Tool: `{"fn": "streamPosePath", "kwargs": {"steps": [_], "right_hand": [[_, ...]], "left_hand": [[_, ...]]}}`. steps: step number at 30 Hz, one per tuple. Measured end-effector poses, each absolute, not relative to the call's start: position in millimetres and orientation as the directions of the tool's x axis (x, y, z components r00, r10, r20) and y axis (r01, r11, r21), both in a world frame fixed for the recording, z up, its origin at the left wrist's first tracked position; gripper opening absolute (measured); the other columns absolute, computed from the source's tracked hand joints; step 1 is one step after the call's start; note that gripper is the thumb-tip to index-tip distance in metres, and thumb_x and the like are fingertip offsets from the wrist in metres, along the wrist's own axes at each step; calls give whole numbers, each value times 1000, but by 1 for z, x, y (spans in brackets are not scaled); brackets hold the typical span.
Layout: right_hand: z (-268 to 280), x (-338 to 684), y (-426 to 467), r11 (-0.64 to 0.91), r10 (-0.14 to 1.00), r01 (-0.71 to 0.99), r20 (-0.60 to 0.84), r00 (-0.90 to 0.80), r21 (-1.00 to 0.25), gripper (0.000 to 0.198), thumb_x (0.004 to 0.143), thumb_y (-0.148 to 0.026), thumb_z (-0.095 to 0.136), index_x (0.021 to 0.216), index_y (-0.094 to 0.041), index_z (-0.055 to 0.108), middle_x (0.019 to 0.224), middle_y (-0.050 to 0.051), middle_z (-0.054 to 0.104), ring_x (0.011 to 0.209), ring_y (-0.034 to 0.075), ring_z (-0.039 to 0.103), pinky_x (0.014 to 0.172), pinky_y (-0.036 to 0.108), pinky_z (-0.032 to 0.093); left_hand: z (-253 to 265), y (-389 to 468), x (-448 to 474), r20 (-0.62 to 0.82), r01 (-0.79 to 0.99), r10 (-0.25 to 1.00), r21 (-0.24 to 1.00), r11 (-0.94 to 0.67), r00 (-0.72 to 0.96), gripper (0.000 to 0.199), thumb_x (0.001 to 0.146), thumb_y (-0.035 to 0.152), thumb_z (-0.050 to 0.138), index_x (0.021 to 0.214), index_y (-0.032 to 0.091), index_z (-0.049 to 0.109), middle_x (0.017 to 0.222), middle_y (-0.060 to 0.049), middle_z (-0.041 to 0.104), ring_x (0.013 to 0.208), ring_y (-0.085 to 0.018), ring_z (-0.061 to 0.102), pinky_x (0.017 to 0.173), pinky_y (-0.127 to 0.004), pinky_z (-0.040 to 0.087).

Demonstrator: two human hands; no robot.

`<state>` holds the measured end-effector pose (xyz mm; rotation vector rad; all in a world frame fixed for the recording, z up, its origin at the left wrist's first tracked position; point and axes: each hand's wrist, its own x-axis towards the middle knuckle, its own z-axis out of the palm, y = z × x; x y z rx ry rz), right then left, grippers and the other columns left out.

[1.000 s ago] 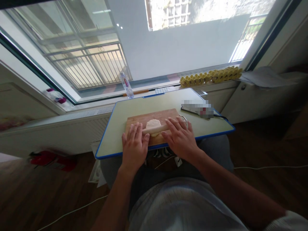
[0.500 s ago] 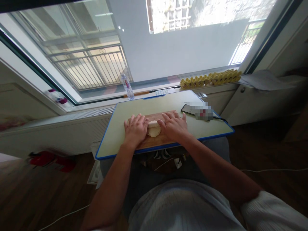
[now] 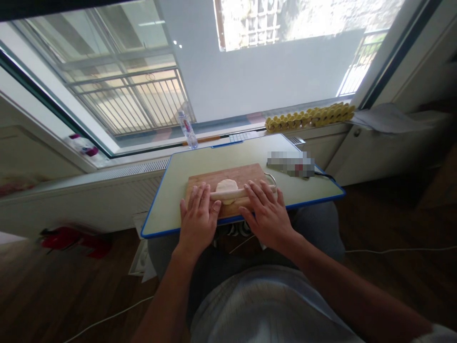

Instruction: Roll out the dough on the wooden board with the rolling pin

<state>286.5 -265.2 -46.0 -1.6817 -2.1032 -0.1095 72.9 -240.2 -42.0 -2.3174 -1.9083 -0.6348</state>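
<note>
A thin wooden rolling pin (image 3: pixel 228 194) lies across a flattened round of dough (image 3: pixel 227 185) on a wooden cutting board (image 3: pixel 250 172). The dough shows mostly beyond the pin, with a narrow strip on the near side. My left hand (image 3: pixel 198 214) rests on the pin's left end, its fingers stretched over it and the thumb apart. On the right end lies my right hand (image 3: pixel 267 209), palm down with fingers spread. Both pin ends are largely hidden under the hands. The board's metal handle (image 3: pixel 271 179) sticks out at its right.
The board lies on a small blue-edged table (image 3: pixel 171 190) over my legs. A partly pixelated phone (image 3: pixel 291 164) is at the right. Beyond stand a plastic bottle (image 3: pixel 188 131) and yellow ring-shaped trays (image 3: pixel 310 117) by the window. A red fire extinguisher (image 3: pixel 74 240) lies at floor level, left.
Both hands have come back toward my body, bringing the rolling pin over the dough to its near side. More of the dough's far part and of the board now shows.
</note>
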Motion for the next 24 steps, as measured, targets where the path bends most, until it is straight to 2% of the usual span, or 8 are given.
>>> {"fn": "streamPosePath", "kwargs": {"steps": [6,9,12,15,19,24], "right_hand": [[-33,281,-204,196,935,952,337,-109,-236,66,110,-55,28,161,-18,44,167,12,44,155,34,32,126,67,11],[-26,280,-177,169,947,955,308,-89,-243,65,109,-57,26,156,-19,51,162,12,52,151,36,37,123,71,15],[-24,279,-173,153,954,956,291,-77,-250,65,109,-58,27,154,-20,53,159,11,54,149,36,39,122,71,17],[-28,279,-196,161,947,954,312,-77,-251,66,109,-58,28,159,-19,48,163,13,50,151,35,38,124,68,15],[-37,283,-243,226,922,949,362,-136,-220,68,109,-58,32,163,-18,42,169,11,41,157,33,30,127,62,15],[-41,286,-261,244,918,950,363,-161,-195,68,109,-58,31,165,-20,38,171,9,36,160,33,24,127,60,14]], "left_hand": [[-24,-185,80,277,961,954,211,-177,115,61,110,50,27,159,19,48,168,-11,42,159,-33,31,128,-66,21],[-16,-162,82,236,965,962,189,-182,136,60,110,51,25,152,23,57,165,-9,48,157,-36,34,126,-69,22],[-14,-159,83,234,965,960,174,-195,152,60,110,50,25,150,24,60,164,-8,49,157,-36,35,126,-70,22],[-20,-177,81,275,963,949,177,-205,151,60,110,50,26,155,23,54,165,-10,48,157,-33,35,127,-66,23],[-35,-216,74,339,955,928,189,-227,153,62,110,49,29,164,20,40,170,-13,40,161,-31,29,128,-63,23],[-39,-231,70,329,948,931,213,-238,160,64,110,50,28,164,18,37,172,-13,35,162,-31,26,129,-64,19]]}}
